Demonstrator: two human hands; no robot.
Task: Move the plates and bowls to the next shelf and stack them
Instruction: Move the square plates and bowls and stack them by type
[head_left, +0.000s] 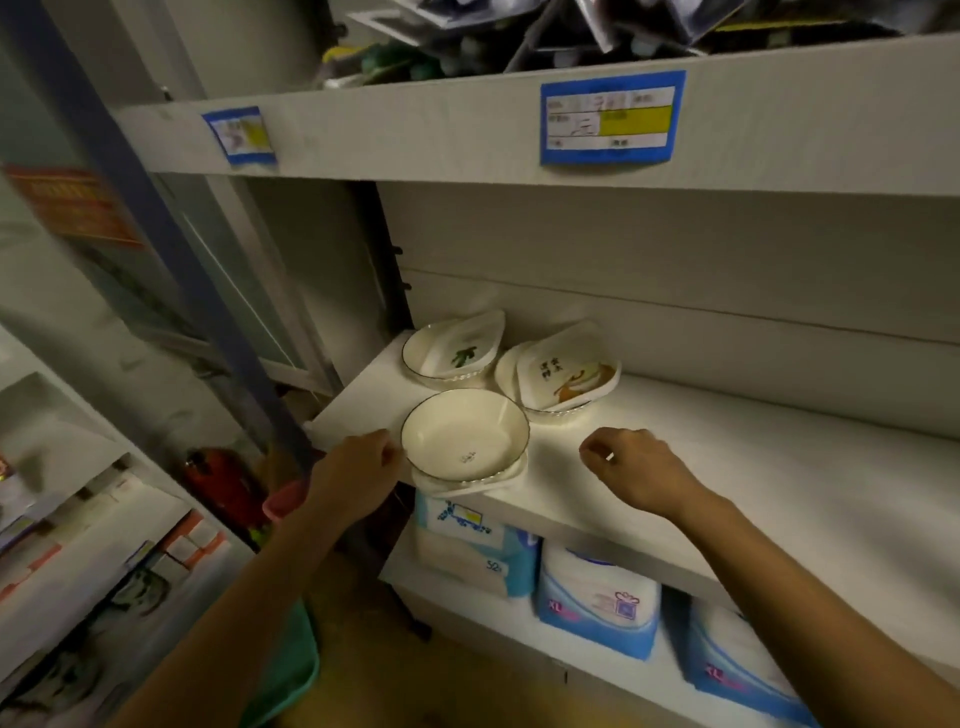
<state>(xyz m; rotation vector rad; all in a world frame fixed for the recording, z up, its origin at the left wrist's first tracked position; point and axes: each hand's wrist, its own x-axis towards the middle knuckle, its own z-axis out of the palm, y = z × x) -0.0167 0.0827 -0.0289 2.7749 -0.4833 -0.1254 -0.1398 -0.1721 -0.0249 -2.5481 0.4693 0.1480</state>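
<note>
The left hand (358, 467) seems to pinch the front bowl (465, 441) at its rim; the right hand (628, 467) hovers loosely curled, empty; overhanging the shelf (753, 467) edge, it could tip off

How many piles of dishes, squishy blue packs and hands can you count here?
Dish piles: 3
Packs: 3
Hands: 2
Total: 8

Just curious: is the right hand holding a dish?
No; the right hand, loosely curled, lies clear of the front bowl and touches no dish.
</note>
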